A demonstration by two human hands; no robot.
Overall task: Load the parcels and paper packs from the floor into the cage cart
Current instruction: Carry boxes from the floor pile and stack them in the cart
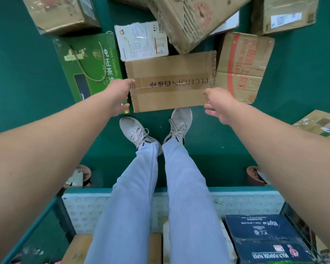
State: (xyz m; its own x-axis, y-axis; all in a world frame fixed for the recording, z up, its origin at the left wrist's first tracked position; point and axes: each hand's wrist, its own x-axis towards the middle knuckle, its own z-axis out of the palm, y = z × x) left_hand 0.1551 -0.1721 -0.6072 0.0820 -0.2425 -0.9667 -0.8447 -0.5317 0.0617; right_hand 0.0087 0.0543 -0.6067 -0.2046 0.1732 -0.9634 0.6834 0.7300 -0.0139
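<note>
- Both hands reach with loose, spread fingers: left hand (120, 96) touches the flat brown cardboard box (170, 82); right hand (219, 103) sits just beside its other end.
- It lies mid-frame on the green floor (17, 73), by the white shoes (135, 132).
- Dark blue paper pack (265, 237) sits lower right in the cage cart (246, 204).

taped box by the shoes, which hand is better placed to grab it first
Left. The left hand is already at the taped box's left edge, fingers at its side. The right hand hovers open just off the near right corner.

Flat taped brown parcel (170, 82) on floor
</note>
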